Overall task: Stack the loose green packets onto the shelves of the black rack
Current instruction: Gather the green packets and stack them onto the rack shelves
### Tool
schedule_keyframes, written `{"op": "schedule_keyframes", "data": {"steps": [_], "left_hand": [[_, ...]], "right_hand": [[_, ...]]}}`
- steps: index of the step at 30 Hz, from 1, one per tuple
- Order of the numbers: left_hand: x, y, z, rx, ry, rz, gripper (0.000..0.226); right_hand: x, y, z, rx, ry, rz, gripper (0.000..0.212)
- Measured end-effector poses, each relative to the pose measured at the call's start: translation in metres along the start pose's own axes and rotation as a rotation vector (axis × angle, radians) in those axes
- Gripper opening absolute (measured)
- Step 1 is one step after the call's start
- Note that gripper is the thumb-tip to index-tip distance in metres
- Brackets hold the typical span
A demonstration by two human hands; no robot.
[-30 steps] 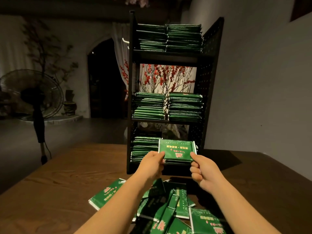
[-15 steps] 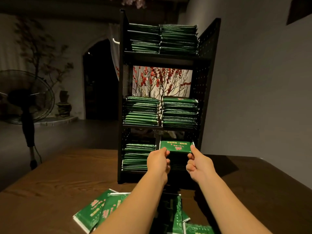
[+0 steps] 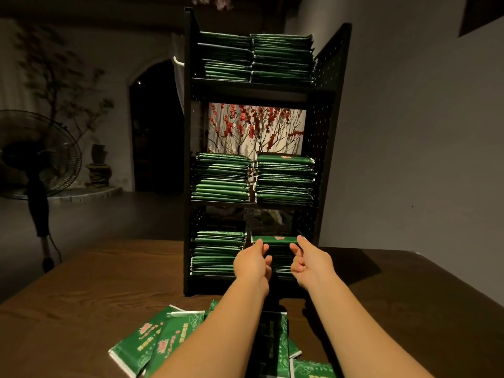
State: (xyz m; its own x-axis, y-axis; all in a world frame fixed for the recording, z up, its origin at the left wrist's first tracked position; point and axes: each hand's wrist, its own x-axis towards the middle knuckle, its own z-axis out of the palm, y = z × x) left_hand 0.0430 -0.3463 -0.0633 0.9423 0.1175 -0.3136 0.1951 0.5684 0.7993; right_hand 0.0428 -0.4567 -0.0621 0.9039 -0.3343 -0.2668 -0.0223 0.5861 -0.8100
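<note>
Judging by its thin, flat profile and crinkled wrapper edge, the packet (image 3: 275,239) going onto the bottom shelf looks light and somewhat floppy, with a glossy film that may slide under the fingers. It lies level on top of the right-hand pile in the lowest bay of the black rack (image 3: 331,110). The left hand (image 3: 252,259) pinches its left end with thumb and fingertips. The right hand (image 3: 306,257) touches its right end with an extended finger while the other fingers are curled in; whether they grip anything I cannot tell. Taking such a packet by its two short ends, as here, seems the safest hold, since a single-corner grip would probably let it sag.

More loose packets (image 3: 152,342) lie scattered and overlapping on the wooden worktop (image 3: 95,282), near the camera, just in front of the rack's foot. The upper two shelves each carry two neat side-by-side piles, and the bottom left pile stands about as high as the right one.

Beyond, the room is dim: a standing fan (image 3: 35,156) at the left, a dark arched doorway (image 3: 155,132), red-blossomed branches (image 3: 253,126) seen through the rack's open back, and a plain grey wall (image 3: 422,132) on the right.
</note>
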Motion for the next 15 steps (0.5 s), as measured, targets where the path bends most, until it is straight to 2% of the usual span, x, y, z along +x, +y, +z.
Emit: {"op": "schedule_keyframes", "data": {"steps": [5, 10, 13, 15], "left_hand": [[-0.004, 0.001, -0.002, -0.070, -0.033, -0.017, 0.015], [-0.006, 0.005, -0.002, -0.044, -0.047, -0.007, 0.016], [-0.008, 0.003, -0.008, 0.043, -0.067, 0.017, 0.013], [-0.009, -0.001, -0.014, 0.182, -0.112, 0.095, 0.013]], "right_hand": [[0.002, 0.000, -0.006, 0.019, -0.020, 0.009, 0.014], [0.003, -0.001, -0.007, -0.011, -0.016, 0.003, 0.025], [-0.003, -0.002, -0.010, -0.071, -0.018, -0.022, 0.021], [-0.008, -0.003, -0.013, -0.189, -0.007, -0.037, 0.015]]}}
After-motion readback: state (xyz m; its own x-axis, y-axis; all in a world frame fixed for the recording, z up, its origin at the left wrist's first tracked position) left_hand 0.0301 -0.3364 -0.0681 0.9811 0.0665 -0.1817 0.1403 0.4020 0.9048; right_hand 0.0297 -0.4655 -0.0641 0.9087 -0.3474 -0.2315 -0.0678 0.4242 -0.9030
